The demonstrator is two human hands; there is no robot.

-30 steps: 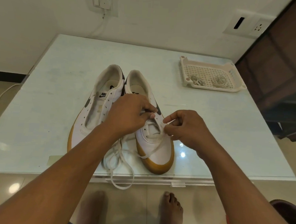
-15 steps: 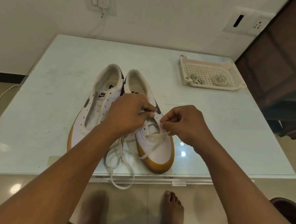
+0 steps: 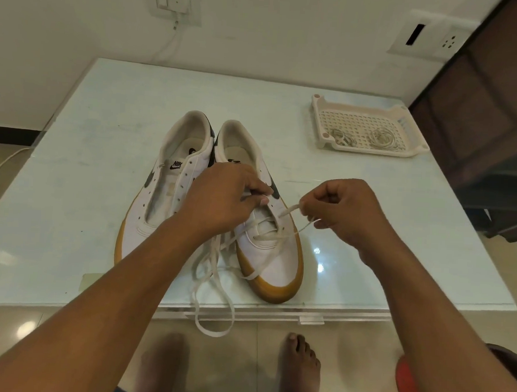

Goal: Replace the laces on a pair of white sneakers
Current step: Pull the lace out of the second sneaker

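Two white sneakers with tan soles stand side by side on the glass table (image 3: 70, 216), toes toward me. The left sneaker (image 3: 164, 197) has bare eyelets and no lace. My left hand (image 3: 221, 200) grips the eyelet flap of the right sneaker (image 3: 275, 256) at mid-shoe. My right hand (image 3: 343, 212) pinches the tip of a white lace (image 3: 213, 286) just right of that shoe, a short length stretched out from an eyelet. The lace crosses the lowest eyelets, and its loose part trails over the table's front edge.
A white perforated plastic tray (image 3: 365, 126) at the back right of the table holds coiled laces. A dark wooden cabinet (image 3: 488, 124) stands to the right. My bare feet (image 3: 299, 366) are on the tiled floor under the table's front edge.
My right hand has pulled away to the right from the shoe, drawing the lace end out of an eyelet. My left hand has stayed on the shoe.
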